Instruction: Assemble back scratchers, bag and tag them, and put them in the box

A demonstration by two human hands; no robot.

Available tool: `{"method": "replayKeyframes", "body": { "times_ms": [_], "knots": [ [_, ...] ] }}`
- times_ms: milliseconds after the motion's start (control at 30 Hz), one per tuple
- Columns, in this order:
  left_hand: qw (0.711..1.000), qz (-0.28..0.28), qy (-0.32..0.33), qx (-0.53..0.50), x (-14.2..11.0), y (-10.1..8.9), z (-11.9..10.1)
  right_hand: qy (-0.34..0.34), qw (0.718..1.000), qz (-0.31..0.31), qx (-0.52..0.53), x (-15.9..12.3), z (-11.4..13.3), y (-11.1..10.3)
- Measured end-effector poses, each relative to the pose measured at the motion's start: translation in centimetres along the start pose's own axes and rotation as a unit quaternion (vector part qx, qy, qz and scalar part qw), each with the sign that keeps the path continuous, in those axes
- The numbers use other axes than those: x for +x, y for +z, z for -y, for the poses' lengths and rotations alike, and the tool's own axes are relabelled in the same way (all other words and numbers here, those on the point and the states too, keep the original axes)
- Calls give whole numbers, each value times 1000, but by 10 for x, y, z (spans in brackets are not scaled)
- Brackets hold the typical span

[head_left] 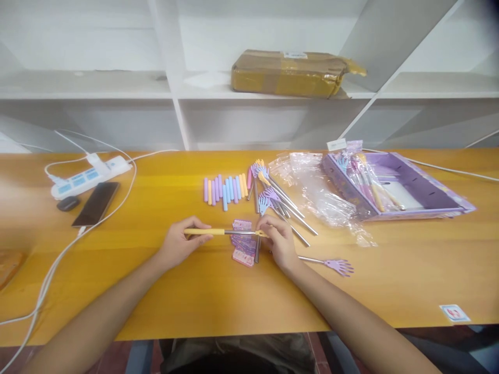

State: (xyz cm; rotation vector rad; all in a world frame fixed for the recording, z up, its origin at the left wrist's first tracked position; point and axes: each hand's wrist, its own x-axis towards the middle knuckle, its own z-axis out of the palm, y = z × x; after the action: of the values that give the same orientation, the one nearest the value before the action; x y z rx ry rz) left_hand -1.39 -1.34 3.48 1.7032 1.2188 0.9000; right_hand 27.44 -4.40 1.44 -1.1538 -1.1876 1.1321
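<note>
A back scratcher (pixel 237 232) with a yellow grip and a silver rod is held level between my two hands. My left hand (pixel 182 239) pinches the yellow grip; my right hand (pixel 277 239) closes on the yellow head end, mostly hidden by the fingers. Beneath the rod lies a fanned stack of pink and purple cards (pixel 244 254). Beyond it, several loose pastel grips (pixel 224 191) lie in a row. To their right is a heap of hand-shaped scratcher heads on metal rods (pixel 286 200). Near my right wrist lies a purple scratcher head on a rod (pixel 338 267).
At the right, a purple box (pixel 423 212) holds bagged scratchers, with clear plastic bags (pixel 327 200) beside it. A power strip (pixel 91 176), a phone (pixel 95 204) and white cables occupy the left. A taped package (pixel 288 75) sits on the shelf; a sticker (pixel 454 313) lies near the front edge.
</note>
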Motion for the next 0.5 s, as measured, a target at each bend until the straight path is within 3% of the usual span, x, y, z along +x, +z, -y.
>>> {"method": "replayKeyframes", "body": {
  "times_ms": [200, 500],
  "knots": [
    [1000, -1, -6, -14, -3, 9, -7, 26, 1000, -3, 5, -5, -5, 8],
    [1000, -2, -7, -22, -8, 15, 0, 20, 999, -25, -4, -12, -6, 13]
  ]
}}
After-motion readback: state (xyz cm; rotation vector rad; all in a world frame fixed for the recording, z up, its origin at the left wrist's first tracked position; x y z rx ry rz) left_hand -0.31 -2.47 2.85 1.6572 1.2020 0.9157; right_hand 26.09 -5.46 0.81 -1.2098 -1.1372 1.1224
